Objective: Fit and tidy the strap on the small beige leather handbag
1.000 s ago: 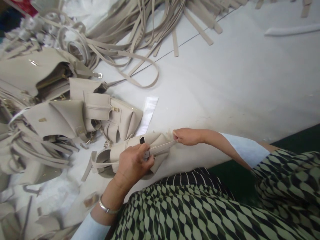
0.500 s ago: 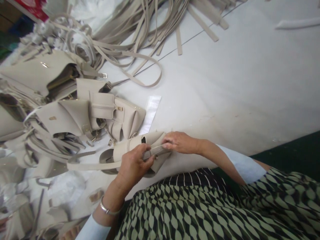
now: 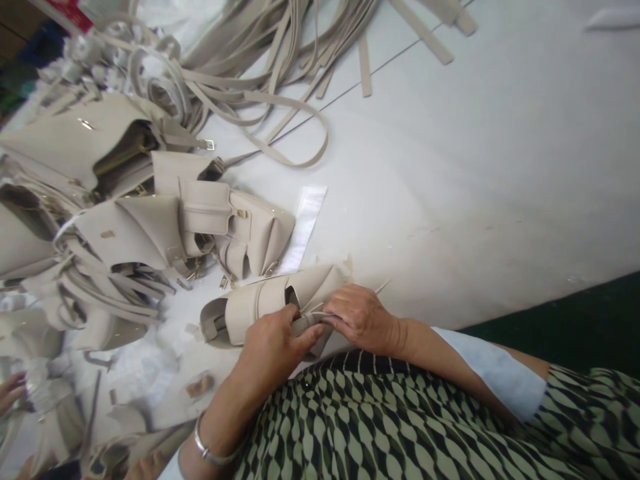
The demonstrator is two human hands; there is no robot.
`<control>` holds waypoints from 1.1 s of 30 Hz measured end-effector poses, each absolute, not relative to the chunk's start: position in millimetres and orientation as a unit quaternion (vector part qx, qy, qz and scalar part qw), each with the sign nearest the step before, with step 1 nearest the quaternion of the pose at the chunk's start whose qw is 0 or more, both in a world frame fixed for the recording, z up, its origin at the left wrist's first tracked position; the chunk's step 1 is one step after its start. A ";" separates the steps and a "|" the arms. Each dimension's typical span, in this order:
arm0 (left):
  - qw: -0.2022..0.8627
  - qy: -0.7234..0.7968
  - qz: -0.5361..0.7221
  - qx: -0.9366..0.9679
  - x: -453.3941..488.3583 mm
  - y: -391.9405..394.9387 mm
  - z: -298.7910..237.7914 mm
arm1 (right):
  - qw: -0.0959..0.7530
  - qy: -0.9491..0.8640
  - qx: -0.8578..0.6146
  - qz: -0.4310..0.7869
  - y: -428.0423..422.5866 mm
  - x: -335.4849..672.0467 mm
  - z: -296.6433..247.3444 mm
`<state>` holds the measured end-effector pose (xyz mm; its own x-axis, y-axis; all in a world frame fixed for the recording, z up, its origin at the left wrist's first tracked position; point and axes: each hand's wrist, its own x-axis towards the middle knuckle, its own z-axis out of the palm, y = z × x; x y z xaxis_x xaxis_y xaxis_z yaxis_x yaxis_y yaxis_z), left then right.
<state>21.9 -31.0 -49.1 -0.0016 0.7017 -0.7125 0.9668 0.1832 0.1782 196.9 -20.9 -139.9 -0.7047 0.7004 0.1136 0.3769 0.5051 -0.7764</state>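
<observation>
A beige handbag [image 3: 245, 310] lies on its side at the table's near edge, close to my body. My left hand [image 3: 275, 343] pinches a beige strap [image 3: 303, 325] against the bag between thumb and fingers. Just to its right, my right hand [image 3: 363, 320] grips the same strap, its fingers pressed together. A thin strip end [image 3: 383, 287] sticks out beyond the right hand. The fingertips of that hand are partly hidden, so how the strap is folded there is unclear.
Several beige bags [image 3: 135, 230] are heaped at left. Long beige straps [image 3: 300, 107] lie across the back, near white rolls [image 3: 163, 87]. A white strip [image 3: 306, 223] lies beside the bags. Another person's hand [image 3: 11, 392] shows at the left edge.
The long strap end that stretched left past my left hand is out of sight there. My right hand has moved slightly down, and a thin end now pokes out beyond it.
</observation>
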 end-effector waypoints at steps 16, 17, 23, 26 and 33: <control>0.543 0.658 -0.109 0.510 3.7 -34.6 -60.7 | 0.199 -0.813 -0.298 0.458 -27.3 201.6 -142.7; 0.523 0.658 -0.144 0.522 4.2 -32.9 -57.9 | 0.188 -0.812 -0.302 0.462 -28.3 200.6 -141.8; 0.418 0.640 -0.268 0.586 9.0 -25.0 -50.2 | 0.149 -0.808 -0.305 0.481 -33.6 193.1 -140.6; 0.412 0.636 -0.265 0.597 9.4 -29.5 -51.2 | 0.162 -0.826 -0.294 0.453 -38.9 188.8 -140.8; 0.401 0.643 -0.256 0.600 8.7 -40.1 -51.0 | 0.163 -0.818 -0.313 0.454 -47.3 181.8 -145.6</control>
<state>8.7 -40.1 -51.0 0.0414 0.5662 -0.8232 0.9772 0.1488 0.1515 181.8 -47.3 -145.6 -0.7504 0.6607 -0.0176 0.3645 0.3916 -0.8449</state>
